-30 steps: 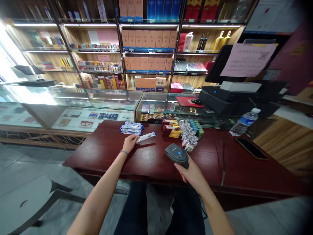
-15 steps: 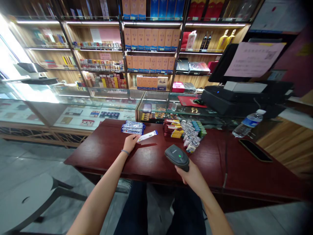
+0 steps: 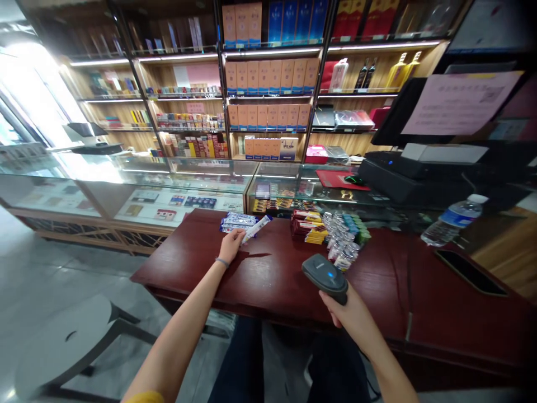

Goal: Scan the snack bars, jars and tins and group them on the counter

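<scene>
Left hand [image 3: 232, 244]: fingers pinched together on the near end of a slim white-and-blue packet [image 3: 257, 228]. The packet slants up and away, raised off the dark red table [image 3: 268, 277], with its shadow on the wood below. Its far end reaches the pile of blue packets [image 3: 235, 220] at the table's back edge; cannot tell whether it touches the pile. The print on the packet is too small to read.

Right hand [image 3: 351, 314]: clamped around the grip of a grey scanner [image 3: 325, 272]. The grip is hidden inside the fist; only the head shows, with a blue light on top. The scanner's window faces away, unseen.

Just beyond the scanner is a cluster of small bottles [image 3: 343, 245], their labels blurred. Red packets [image 3: 307, 226] are stacked just beside them. A water bottle [image 3: 455, 220] lies on its side at far right, near a dark phone [image 3: 470, 272] lying flat. The right edge of the picture is dark and smeared, and both forearms are cut off at the bottom.
</scene>
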A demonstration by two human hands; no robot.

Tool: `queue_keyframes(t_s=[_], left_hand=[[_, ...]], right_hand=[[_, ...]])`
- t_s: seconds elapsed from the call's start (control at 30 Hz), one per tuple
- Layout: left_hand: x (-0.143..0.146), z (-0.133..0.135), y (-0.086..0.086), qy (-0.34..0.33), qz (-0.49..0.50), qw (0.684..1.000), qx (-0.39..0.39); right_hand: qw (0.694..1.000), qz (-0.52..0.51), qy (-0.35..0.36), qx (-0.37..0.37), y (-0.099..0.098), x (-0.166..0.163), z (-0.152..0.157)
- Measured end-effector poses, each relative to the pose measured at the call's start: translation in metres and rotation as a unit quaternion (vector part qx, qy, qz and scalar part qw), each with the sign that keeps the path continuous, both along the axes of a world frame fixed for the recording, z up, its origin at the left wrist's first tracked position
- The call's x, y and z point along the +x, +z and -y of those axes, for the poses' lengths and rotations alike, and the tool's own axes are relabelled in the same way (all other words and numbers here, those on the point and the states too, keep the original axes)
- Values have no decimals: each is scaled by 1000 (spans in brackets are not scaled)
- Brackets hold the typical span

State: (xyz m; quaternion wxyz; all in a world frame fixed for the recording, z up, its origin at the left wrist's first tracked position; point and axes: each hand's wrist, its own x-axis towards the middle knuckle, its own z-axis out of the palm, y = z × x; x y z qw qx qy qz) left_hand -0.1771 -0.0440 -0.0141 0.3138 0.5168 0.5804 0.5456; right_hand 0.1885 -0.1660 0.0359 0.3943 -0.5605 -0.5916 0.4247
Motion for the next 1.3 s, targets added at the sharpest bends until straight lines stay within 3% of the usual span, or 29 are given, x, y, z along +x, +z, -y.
queue_keyframes(t_s=[0.13, 0.23, 0.37, 0.53, 0.67, 1.07, 1.3], left_hand=[[-36, -9, 19, 5, -89, 993, 72], [-61, -16, 33, 11, -176, 981, 85], [-80, -24, 39, -18, -311, 942, 126], [-90, -34, 21, -72, -419, 895, 139], [-95, -40, 5, -67, -460, 877, 123], [-90, -37, -10, -19, -487, 870, 71], [-89, -36, -10, -11, -478, 876, 63]], right_hand=[[999, 2, -33, 16, 6, 0, 3], [999, -1, -42, 22, 7, -1, 4], [999, -1, -40, 16, 4, 1, 1], [999, 2, -33, 2, 0, 4, -2], [998, 18, -62, 9, 3, 2, -1], [995, -5, -95, 11, 4, -4, 1], [995, 9, -99, 0, 5, -2, 1]])
